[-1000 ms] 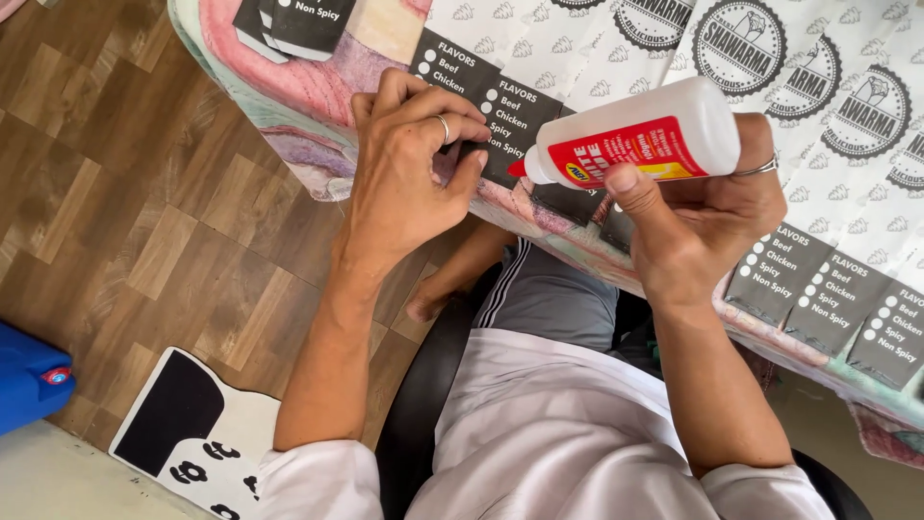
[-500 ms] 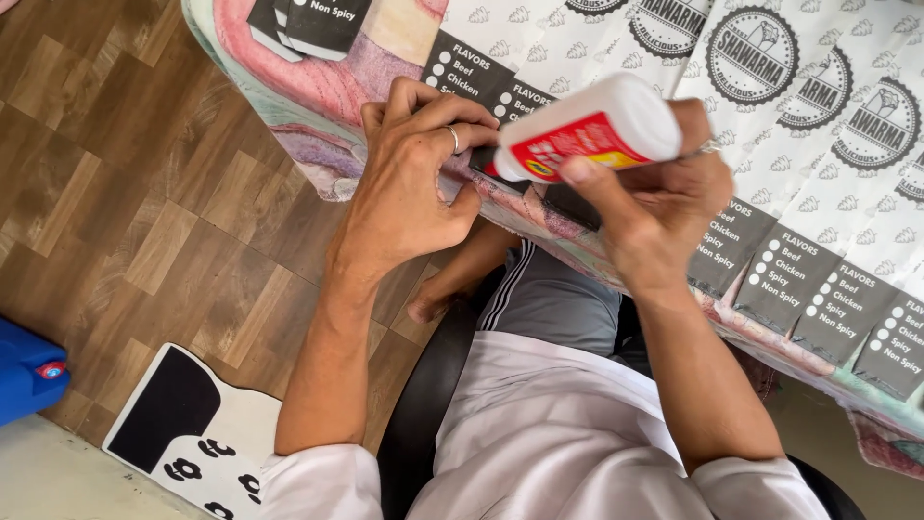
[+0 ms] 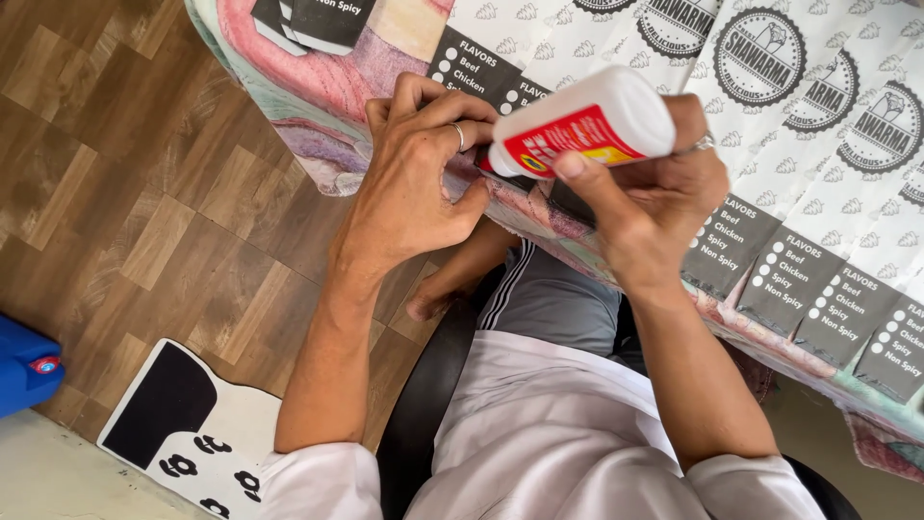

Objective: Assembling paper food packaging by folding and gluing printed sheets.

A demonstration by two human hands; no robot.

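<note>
The right hand [image 3: 664, 207] is closed around a white glue bottle [image 3: 587, 130] with a red label, gripping it across the body with the thumb on the near side. The bottle is tilted so that its nozzle points left and downward, toward the edge of the table [image 3: 318, 87]. The nozzle tip sits just beside the fingers of the left hand [image 3: 419, 183], at a dark printed paper strip [image 3: 481, 67]; the exact contact point is hidden by the fingers. The left hand is curled, palm down, with its fingertips pressed on that strip at the table edge; it grips no separate object. A ring shows on one finger of each hand. Printed white sheets [image 3: 828, 106] with round black emblems cover the table to the right, overlapping in a row, each ending in a dark panel [image 3: 799, 284]. The person is seated, wearing a white shirt [image 3: 549, 433]. On the wooden floor [image 3: 125, 193] lie a black-and-white printed cutout [image 3: 183, 424] and a blue container [image 3: 24, 371].
</note>
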